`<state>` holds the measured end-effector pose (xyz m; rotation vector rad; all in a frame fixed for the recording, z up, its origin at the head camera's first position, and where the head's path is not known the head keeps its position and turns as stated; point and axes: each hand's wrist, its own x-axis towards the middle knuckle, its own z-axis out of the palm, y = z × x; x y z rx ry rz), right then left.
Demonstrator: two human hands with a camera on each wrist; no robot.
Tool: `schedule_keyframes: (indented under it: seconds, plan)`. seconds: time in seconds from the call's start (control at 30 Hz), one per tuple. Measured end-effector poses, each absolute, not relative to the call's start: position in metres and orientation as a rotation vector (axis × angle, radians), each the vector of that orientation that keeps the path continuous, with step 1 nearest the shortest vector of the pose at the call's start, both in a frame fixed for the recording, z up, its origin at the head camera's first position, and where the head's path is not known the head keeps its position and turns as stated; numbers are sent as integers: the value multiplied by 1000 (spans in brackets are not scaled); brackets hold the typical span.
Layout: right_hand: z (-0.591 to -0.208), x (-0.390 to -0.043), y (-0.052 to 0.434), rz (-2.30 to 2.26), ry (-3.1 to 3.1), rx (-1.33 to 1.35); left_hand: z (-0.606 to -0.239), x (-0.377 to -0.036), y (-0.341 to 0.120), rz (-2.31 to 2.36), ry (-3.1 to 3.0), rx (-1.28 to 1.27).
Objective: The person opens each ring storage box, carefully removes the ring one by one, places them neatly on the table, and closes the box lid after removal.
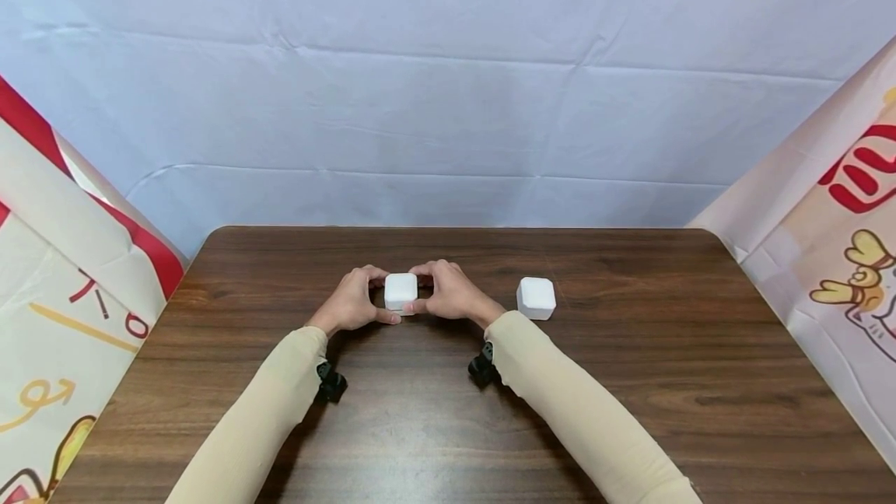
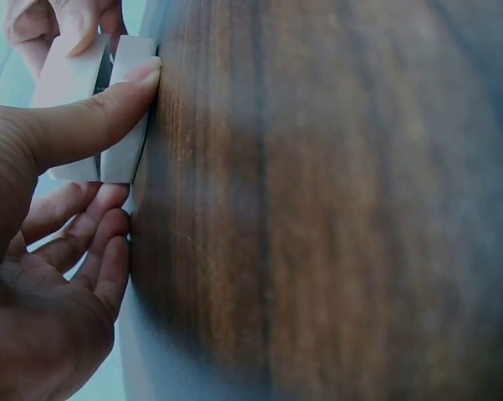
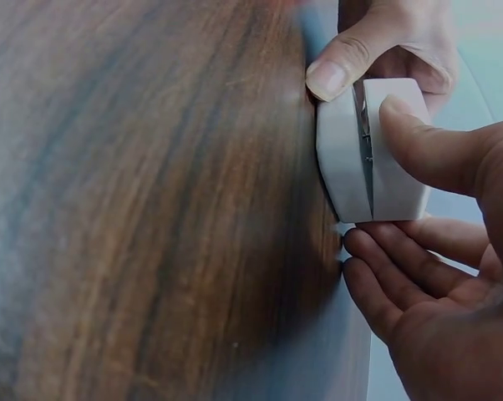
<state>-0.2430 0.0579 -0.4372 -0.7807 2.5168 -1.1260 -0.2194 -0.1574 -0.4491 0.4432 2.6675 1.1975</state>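
Head view: small white rounded-square plastic box (image 1: 400, 291) at centre of dark wood-grain tabletop (image 1: 448, 426), pinched by left hand (image 1: 353, 302) and right hand (image 1: 453, 294). Lid seam slightly parted. Advise even thumb pressure, base kept flat. Second white box (image 1: 536, 298) apart, right.

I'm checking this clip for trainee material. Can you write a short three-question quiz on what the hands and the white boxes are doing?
1. True or false: both hands hold the same white box.
2. Where is the second white box? A) stacked on the first B) alone on the table, beside the right hand C) in the left hand
3. What does the right wrist view show between the held box's two halves?

Key
1. True.
2. B.
3. A narrow gap; the box is slightly open.
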Motion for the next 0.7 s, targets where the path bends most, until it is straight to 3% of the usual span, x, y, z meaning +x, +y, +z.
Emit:
schedule_keyframes:
  seconds: [0.7]
  plan:
    - [-431, -253, 61, -1251, 2346, -739, -449, -221, -158, 1193, 2671, 462]
